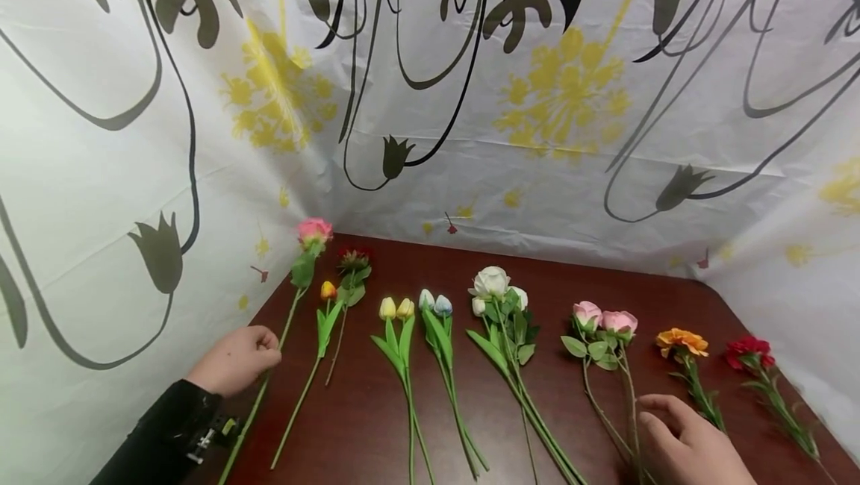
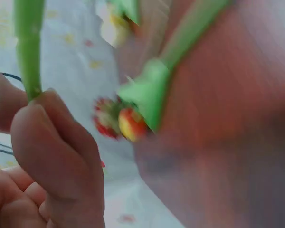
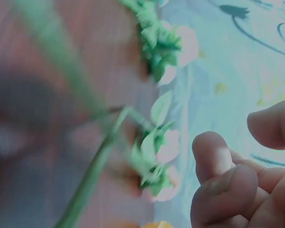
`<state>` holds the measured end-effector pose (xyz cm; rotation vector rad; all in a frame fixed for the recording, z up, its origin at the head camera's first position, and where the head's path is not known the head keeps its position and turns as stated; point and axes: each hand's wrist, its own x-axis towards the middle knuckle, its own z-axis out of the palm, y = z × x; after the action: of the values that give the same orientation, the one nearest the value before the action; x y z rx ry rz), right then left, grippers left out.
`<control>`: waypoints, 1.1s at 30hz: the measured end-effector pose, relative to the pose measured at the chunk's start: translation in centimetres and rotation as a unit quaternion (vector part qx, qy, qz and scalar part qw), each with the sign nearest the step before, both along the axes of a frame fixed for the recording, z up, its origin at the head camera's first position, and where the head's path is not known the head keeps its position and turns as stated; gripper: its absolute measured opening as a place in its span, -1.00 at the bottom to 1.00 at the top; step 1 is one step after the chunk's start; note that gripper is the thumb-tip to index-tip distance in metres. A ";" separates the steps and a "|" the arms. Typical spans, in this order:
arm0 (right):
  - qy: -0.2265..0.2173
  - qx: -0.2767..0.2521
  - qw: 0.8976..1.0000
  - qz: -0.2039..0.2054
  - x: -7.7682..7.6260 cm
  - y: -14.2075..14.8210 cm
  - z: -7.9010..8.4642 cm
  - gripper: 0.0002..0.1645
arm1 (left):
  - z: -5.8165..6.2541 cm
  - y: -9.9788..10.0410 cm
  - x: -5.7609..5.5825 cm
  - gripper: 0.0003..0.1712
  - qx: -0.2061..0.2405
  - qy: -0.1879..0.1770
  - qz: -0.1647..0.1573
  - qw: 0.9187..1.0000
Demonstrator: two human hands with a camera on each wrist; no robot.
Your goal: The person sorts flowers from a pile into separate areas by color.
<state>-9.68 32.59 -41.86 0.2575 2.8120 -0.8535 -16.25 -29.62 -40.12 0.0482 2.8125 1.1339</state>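
On the left, my left hand (image 1: 238,360) pinches the green stem of a long pink flower (image 1: 314,230) between thumb and finger; the bloom leans up against the white cloth. The left wrist view shows the pinched stem (image 2: 29,57) close up. My right hand (image 1: 685,436) is beside the stems of two pink roses (image 1: 602,318), its fingers loosely bent. Nothing lies between those fingers (image 3: 223,190) in the right wrist view. Just right of the left hand lie an orange-yellow tulip (image 1: 328,291) and a dark red flower (image 1: 354,260).
Yellow tulips (image 1: 396,309), white-blue tulips (image 1: 437,303) and white roses (image 1: 490,283) lie across the middle of the dark red-brown table (image 1: 363,440). An orange flower (image 1: 682,342) and a red flower (image 1: 749,351) lie at right. Patterned white cloth (image 1: 430,119) surrounds the table's back and sides.
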 end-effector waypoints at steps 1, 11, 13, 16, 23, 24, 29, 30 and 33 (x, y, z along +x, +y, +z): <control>0.003 -0.007 1.000 0.001 0.0 -0.3 0.3 -0.23 | 0.4 0.5 0.1 -0.93 0.011 0.006 -0.010 1.000; 0.072 -0.135 0.987 0.041 -0.2 -7.5 4.2 -0.49 | 3.2 8.7 0.9 -0.91 0.173 0.052 -0.154 0.972; 0.095 -0.167 0.979 0.064 -0.1 -9.6 4.8 -0.53 | 3.4 11.1 1.1 -0.91 0.202 0.054 -0.182 0.961; 0.123 -0.202 0.965 0.109 -0.3 -12.4 5.7 -0.54 | 3.6 15.0 1.1 -0.92 0.241 0.055 -0.218 0.944; 0.148 -0.277 0.936 0.160 -0.8 -15.7 7.8 -0.49 | 2.9 23.0 1.4 -0.92 0.331 0.016 -0.274 0.903; 0.151 -0.279 0.934 0.164 -0.8 -15.8 7.9 -0.48 | 2.7 23.8 1.5 -0.92 0.343 0.005 -0.280 0.897; 0.158 -0.280 0.935 0.151 -1.0 -15.6 8.0 -0.52 | 1.6 26.3 1.8 -0.89 0.384 -0.035 -0.316 0.867; 0.158 -0.282 0.935 0.147 -1.0 -15.4 7.9 -0.54 | 1.4 26.6 1.9 -0.89 0.386 -0.037 -0.322 0.864; 0.163 -0.291 0.931 0.146 -1.2 -15.0 7.6 -0.60 | 1.0 27.6 2.1 -0.90 0.380 -0.031 -0.337 0.861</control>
<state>-10.85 17.63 -34.28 -0.4140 2.5984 -1.7085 -14.16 -2.04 -39.11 0.9390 1.8158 1.8378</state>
